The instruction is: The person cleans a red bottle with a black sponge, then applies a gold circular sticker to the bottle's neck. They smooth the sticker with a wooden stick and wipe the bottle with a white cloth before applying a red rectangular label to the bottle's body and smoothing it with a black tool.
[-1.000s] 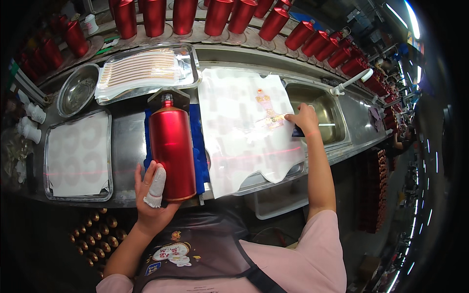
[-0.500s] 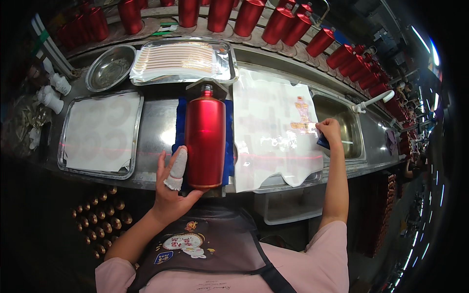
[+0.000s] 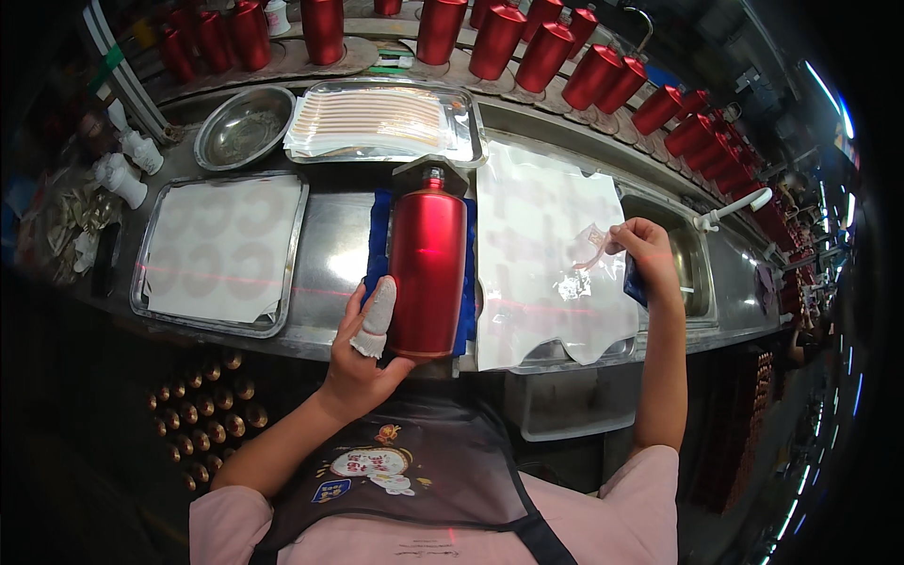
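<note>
A glossy red bottle (image 3: 427, 273) with a bare threaded neck lies on a blue cloth (image 3: 379, 240), its neck pointing away from me. My left hand (image 3: 358, 372) grips its lower left side, thumb at the base; one finger wears a whitish finger cover. Over the right part of a white sheet (image 3: 527, 292), my right hand (image 3: 652, 259) pinches the edge of a thin, see-through decal (image 3: 591, 247) with pinkish-gold print. The decal is curled, and I cannot tell if it still touches the sheet. A dark blue flat piece (image 3: 636, 282) shows under that palm.
A metal tray (image 3: 298, 240) with a white sheet lies left, a steel bowl (image 3: 215, 151) behind it. Another tray (image 3: 476, 127) holds striped strips. A sink (image 3: 695, 282) with a white faucet (image 3: 734, 209) is right. Red bottles (image 3: 499, 42) line the conveyor (image 3: 363, 71) behind.
The decal, earlier lying flat on the sheet, is now lifted and curled in my right hand. The view has shifted; my left hand stays on the bottle. Bottles on the conveyor have moved.
</note>
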Available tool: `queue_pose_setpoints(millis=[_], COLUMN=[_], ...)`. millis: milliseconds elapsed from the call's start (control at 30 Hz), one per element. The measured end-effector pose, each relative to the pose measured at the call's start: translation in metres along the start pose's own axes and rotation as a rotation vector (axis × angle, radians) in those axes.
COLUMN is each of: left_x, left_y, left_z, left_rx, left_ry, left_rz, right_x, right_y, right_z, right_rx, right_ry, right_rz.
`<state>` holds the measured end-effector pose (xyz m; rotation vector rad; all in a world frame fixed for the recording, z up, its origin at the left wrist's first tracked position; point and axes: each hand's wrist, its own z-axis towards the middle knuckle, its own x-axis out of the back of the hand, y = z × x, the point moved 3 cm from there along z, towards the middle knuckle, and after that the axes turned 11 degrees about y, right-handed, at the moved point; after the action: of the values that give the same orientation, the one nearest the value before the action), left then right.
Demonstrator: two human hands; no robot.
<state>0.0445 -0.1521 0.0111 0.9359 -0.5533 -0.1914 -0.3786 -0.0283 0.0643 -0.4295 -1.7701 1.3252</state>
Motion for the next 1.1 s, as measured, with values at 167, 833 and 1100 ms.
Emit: queue_pose_setpoints(millis=[167,833,1100], left_x=[0.02,-0.04,0.003], left_y=[0.006,0.074,0.057], left_z=[0.013,0.074,0.087], left_rx=[0.106,1.025,0.968], left_ry=[-0.063,-0.273,0.011], left_rz=[-0.075,-1.237,-1.016], right_x=[-0.032,-0.08,-0.103], right_y=[-0.06,-0.155,-0.14], right_z=[-0.033,-0.097,-0.084], right_rx=[-0.116,-0.234,-0.298], right_ry=[-0.179,-0.466,-0.42], right_rz=[0.226,0.474,0.489])
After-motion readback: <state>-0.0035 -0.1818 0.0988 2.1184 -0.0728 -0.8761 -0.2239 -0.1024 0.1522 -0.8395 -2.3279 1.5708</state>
